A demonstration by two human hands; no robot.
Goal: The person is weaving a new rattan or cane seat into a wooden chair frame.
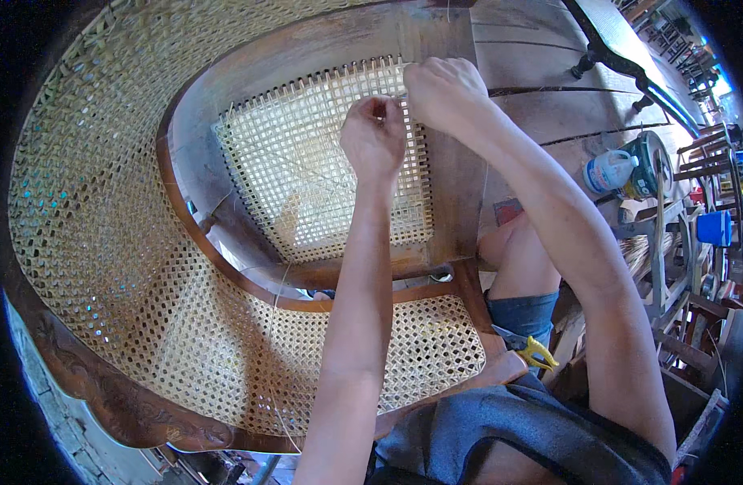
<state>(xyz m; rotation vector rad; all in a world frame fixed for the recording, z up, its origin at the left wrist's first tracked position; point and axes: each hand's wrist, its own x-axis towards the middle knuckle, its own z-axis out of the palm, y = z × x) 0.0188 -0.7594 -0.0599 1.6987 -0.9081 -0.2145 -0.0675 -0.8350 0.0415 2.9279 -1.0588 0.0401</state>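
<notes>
A chair seat with a dark wooden frame (pixel 456 194) lies before me, its middle filled by a pale woven cane panel (pixel 307 186). Along the panel's edges runs a row of small holes and cane ends. Over the panel's upper right part, my left hand (pixel 374 133) is closed, thumb and fingers pinched together. My right hand (pixel 444 89) is closed too, at the panel's far right corner on the frame. Whatever the fingers hold is too small or hidden to make out. A thin loose cane strand (pixel 274 323) trails down across the chair's lower side.
The chair's curved woven cane back (pixel 105 218) wraps round the left and near sides, edged in carved wood (pixel 121 412). A yellow-handled tool (pixel 538 354) lies by my lap. On the right are a white jug (pixel 610 171), a blue container (pixel 713 229) and wooden furniture frames (pixel 662 218).
</notes>
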